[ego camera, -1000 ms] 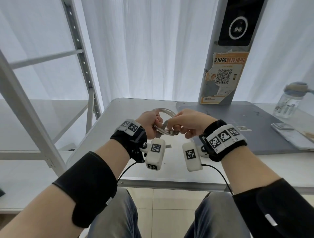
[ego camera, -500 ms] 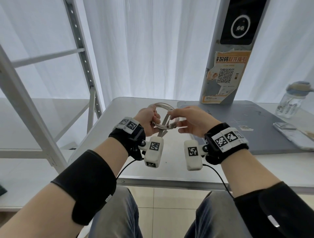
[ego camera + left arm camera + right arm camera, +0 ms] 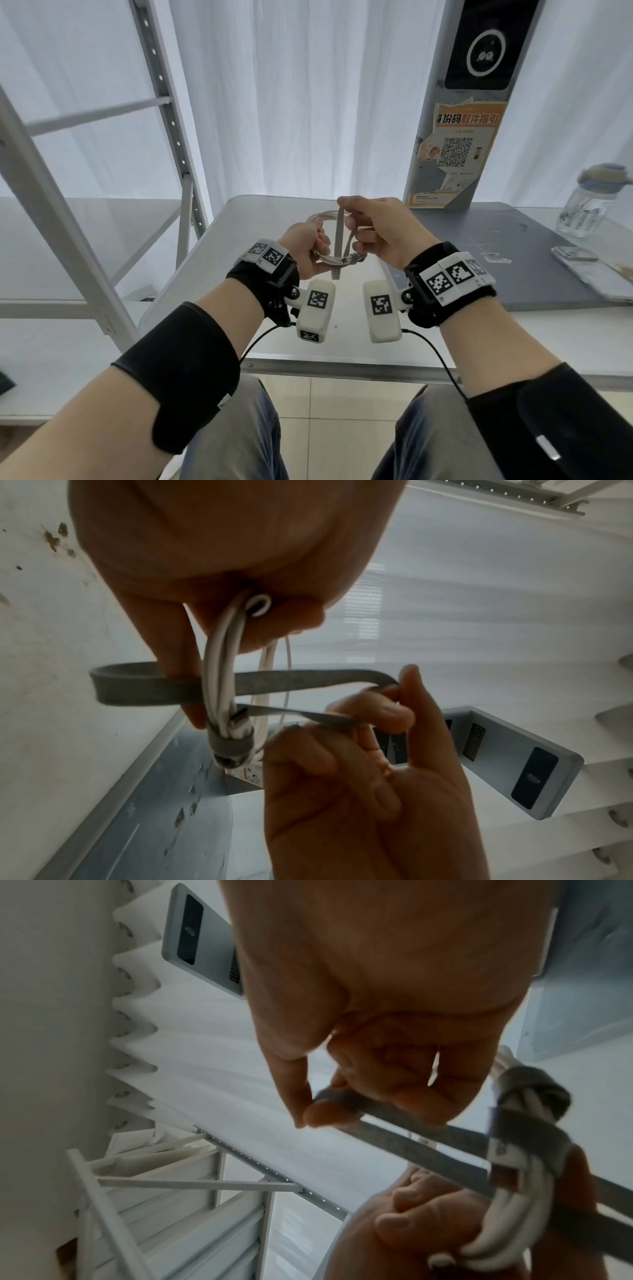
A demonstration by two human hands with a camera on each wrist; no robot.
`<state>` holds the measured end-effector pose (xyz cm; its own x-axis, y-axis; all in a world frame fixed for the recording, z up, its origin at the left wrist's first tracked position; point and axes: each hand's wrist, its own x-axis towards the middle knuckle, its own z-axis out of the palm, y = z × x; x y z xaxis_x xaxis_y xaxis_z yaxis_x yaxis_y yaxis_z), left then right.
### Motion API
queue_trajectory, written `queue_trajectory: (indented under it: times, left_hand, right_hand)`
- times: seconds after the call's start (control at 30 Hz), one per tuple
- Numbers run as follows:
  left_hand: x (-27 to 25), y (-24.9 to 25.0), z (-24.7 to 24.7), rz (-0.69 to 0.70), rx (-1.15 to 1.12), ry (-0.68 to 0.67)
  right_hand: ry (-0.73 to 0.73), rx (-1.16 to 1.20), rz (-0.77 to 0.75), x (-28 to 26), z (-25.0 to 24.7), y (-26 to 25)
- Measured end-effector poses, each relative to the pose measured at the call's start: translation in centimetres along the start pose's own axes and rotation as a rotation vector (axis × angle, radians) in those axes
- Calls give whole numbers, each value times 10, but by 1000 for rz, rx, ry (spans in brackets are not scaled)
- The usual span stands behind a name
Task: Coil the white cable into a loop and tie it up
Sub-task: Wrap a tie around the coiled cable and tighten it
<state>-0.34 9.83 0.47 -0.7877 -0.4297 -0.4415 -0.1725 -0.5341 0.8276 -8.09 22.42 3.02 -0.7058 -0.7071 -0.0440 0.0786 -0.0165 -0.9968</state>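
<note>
The white cable (image 3: 318,217) is coiled into a small loop held above the table. My left hand (image 3: 310,251) grips the loop's near side, where the strands (image 3: 219,669) bunch together. A grey strap (image 3: 339,236) is wound round that bundle (image 3: 232,746) next to a connector. My right hand (image 3: 352,219) pinches the strap's free end between thumb and forefinger (image 3: 329,1110) and holds the strap (image 3: 428,1139) taut, up and away from the cable (image 3: 514,1191). The strap's other tail (image 3: 137,685) sticks out past my left thumb.
The white table (image 3: 260,219) lies under both hands, with a grey board (image 3: 513,246) on its right half. A water bottle (image 3: 585,205) and a phone (image 3: 592,270) lie at the far right. A grey pillar with a poster (image 3: 455,147) stands behind; a metal rack (image 3: 164,113) stands left.
My right hand has risen and moved away from the bundle, drawing the strap's free end upward. The left hand keeps its grip on the coil, lifted slightly.
</note>
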Motion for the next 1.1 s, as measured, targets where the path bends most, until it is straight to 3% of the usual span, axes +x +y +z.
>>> queue_trajectory:
  times: [0.23,0.4,0.57,0.73,1.0,1.1]
  left_hand:
    - [2,0,-2,5,-14,72]
    - [9,-2,-8,15,-75,142]
    - [14,-2,-11,40,-133,159]
    - [16,0,-15,67,-96,214]
    - [13,4,-15,223,50,263]
    - [9,10,-13,184,2,286]
  right_hand:
    - [-22,-67,11,-5,0,-6]
    - [-23,-191,-131,-9,5,-6]
    - [-85,105,-161,-6,5,-1]
    - [2,80,-195,-2,5,5]
    - [88,113,-202,-5,6,14]
    - [70,31,-128,-5,7,14]
